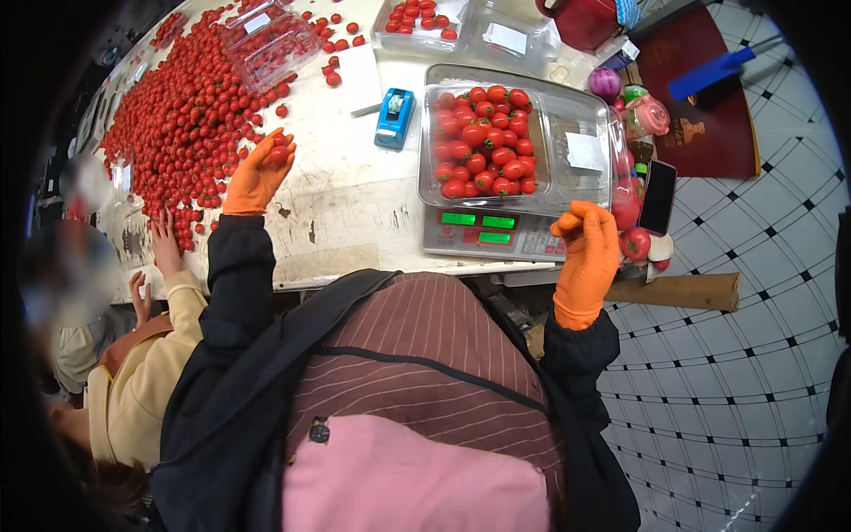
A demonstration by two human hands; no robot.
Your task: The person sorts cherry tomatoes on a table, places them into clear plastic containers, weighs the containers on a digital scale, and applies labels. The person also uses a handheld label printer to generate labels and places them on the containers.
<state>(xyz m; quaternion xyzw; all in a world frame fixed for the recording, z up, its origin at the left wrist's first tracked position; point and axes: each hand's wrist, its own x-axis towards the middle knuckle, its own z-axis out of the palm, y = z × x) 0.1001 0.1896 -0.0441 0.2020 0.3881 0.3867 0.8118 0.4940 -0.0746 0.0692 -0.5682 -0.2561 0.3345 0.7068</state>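
My left hand (253,183), in an orange glove, is closed on cherry tomatoes (277,154) at the right edge of a big loose heap of cherry tomatoes (182,106). Over the front right corner of a digital scale (441,238) hovers my right hand (587,266), also orange-gloved. Its fingers are loosely bent and slightly apart, with nothing visible in them. On the scale's metal pan (434,74) rests a clear plastic clamshell box (542,177), its lid folded out to the right. Cherry tomatoes (483,142) fill the box's left half.
A blue tape dispenser (395,117) stands left of the scale. Other clear boxes (266,49) lie at the back. A phone (657,197), a red onion (605,83) and other produce crowd the right edge. At left, another person's hand (165,242) touches the heap.
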